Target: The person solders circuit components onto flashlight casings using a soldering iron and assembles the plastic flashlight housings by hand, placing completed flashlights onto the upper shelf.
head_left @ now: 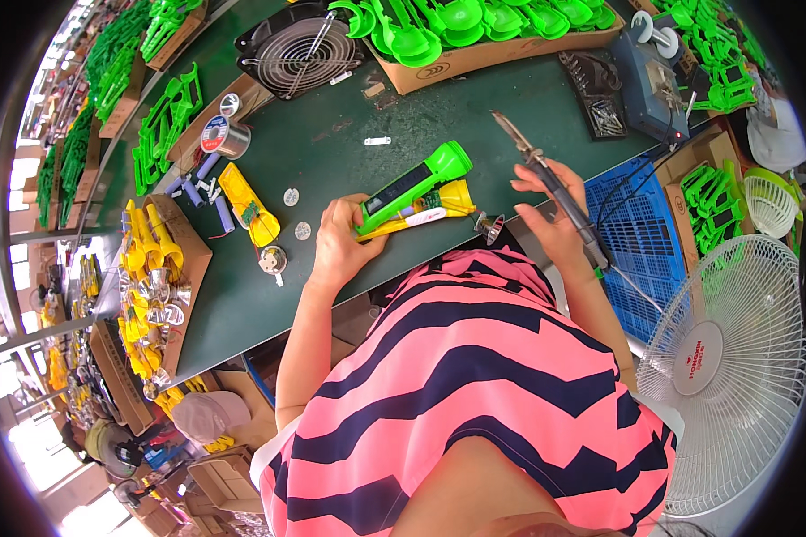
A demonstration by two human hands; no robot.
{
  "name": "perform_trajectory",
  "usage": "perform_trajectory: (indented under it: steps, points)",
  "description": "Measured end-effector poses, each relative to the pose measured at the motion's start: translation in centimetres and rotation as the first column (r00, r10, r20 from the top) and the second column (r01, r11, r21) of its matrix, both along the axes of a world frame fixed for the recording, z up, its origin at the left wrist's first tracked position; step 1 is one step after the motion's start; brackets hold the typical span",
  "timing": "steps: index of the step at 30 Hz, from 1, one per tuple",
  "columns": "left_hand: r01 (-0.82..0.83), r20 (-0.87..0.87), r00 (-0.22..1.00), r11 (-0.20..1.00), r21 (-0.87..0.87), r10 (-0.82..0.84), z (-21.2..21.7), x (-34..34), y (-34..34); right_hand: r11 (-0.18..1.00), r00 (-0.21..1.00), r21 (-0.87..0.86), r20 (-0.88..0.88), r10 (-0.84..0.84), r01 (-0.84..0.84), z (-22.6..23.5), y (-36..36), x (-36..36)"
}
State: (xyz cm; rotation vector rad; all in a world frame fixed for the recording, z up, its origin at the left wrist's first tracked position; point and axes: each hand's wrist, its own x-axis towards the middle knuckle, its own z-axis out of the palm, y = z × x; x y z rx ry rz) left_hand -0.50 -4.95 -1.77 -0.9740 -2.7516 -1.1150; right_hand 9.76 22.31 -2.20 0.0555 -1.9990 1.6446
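Flashlight parts [428, 173], between the hands: green shell [448, 162], dark panel [398, 191], yellow shell [458, 199] alongside.
Left hand [338, 240]: gripping their near end.
Right hand [557, 233]: loosely holding soldering iron [564, 194].

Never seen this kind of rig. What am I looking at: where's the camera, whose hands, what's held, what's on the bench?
No robot here: it is one person with bare hands. The single picture comes from a wide fisheye camera worn on the head, looking down, so edges curve near the rim.

The left hand holds a green casing with a dark panel, with a yellow shell alongside it. The right hand holds what looks like a soldering iron, tip pointing away from the body.

On the green bench are another yellow shell, a wire spool and a cardboard box of green parts.
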Motion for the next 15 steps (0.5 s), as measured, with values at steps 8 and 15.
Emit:
perform_trajectory:
  steps: [8,15]
  points:
    - [0.102,0.106,0.987,0.978,0.181,-0.122,9.1,-3.5,0.9,0.981,0.983,-0.068,0.054,-0.177,0.180,-0.6,4.1,0.8]
    - [0.094,-0.216,0.967,0.979,-0.180,-0.132,22.8,-17.3,10.8,0.961,0.961,-0.055,0.055,-0.270,0.272,-0.8,7.0,-1.3]
